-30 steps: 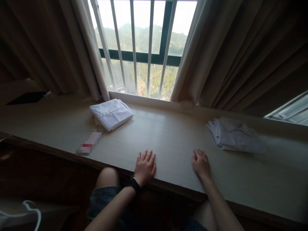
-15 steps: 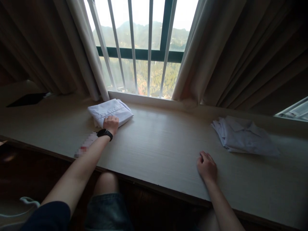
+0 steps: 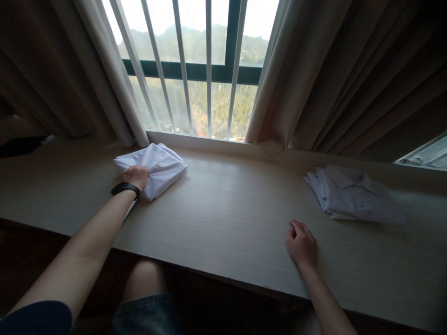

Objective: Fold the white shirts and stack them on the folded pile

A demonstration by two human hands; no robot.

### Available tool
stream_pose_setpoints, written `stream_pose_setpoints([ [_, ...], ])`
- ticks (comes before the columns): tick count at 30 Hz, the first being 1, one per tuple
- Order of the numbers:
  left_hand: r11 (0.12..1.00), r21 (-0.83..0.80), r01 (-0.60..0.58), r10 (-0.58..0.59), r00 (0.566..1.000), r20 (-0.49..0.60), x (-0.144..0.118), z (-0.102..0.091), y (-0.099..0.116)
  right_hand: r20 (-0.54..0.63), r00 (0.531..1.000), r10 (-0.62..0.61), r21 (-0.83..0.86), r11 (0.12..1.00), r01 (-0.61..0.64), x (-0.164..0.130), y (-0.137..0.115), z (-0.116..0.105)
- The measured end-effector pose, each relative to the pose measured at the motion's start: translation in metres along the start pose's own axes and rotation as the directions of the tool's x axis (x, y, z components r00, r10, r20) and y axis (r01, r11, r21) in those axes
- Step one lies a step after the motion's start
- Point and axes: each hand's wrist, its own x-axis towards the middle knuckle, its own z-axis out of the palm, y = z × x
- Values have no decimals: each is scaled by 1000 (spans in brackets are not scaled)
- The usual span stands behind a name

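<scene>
My left hand, with a black watch on its wrist, is closed on the near left side of a folded white shirt. The cloth creases and bunches up at my fingers. My right hand rests palm down on the pale desk, loosely open with nothing in it. Beyond it to the right lies a second folded white shirt, collar upward, apart from my hand.
A window with white bars stands behind the desk, between a left curtain and a right curtain. A dark flat object lies at the far left. My knee is below the desk's front edge.
My left hand has shifted left along the shirt and now bunches its cloth, pulling up creases. The view has turned slightly; my right hand stays on the desk.
</scene>
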Motion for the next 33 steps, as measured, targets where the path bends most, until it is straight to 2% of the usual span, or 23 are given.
stream_pose_setpoints([
  [3,995,-84,-44,37,996,-87,1,-32,17,-1,1000,0,6,1000,0,-1,1,0],
  [7,977,-119,-174,146,965,-217,9,-99,58,10,1000,24,20,1000,-24,-2,3,3],
  [10,965,-96,-245,193,908,-373,14,-159,92,26,999,45,19,999,-46,-2,4,4],
  [12,963,-94,-251,178,863,-472,10,-195,114,44,997,59,17,998,-59,-3,3,3],
  [13,961,-103,-257,175,852,-493,5,-210,125,56,996,65,18,998,-66,-4,2,2],
  [15,952,-104,-289,214,866,-451,-7,-232,144,85,993,80,30,996,-83,-5,-1,-1],
  [18,933,-127,-337,274,894,-356,-25,-249,168,128,985,112,77,989,-122,-4,-5,-8],
  [21,898,-335,-285,142,909,-391,-35,-255,187,213,958,190,175,958,-229,3,-13,-23],
  [22,869,-421,-262,101,925,-367,-38,-254,193,266,938,224,230,930,-288,5,-18,-31],
  [24,783,-585,-211,80,967,-242,-45,-250,206,417,883,215,409,823,-394,5,-37,-53],
  [25,726,-663,-183,82,980,-180,-50,-247,213,492,860,136,528,739,-419,3,-51,-66],
  [27,577,-807,-128,67,992,-110,-63,-242,229,586,788,-188,743,513,-430,-8,-86,-93],
  [28,493,-863,-106,58,994,-89,-71,-241,237,604,725,-331,779,439,-448,-15,-107,-105],
  [29,425,-901,-83,67,996,-60,-78,-241,245,605,689,-398,792,390,-470,-21,-128,-116],
  [31,363,-932,-18,154,987,41,-94,-246,257,584,719,-377,811,294,-505,-28,-167,-133],
  [33,381,-924,45,244,958,148,-105,-254,264,585,758,-289,811,217,-544,-28,-194,-143],
])
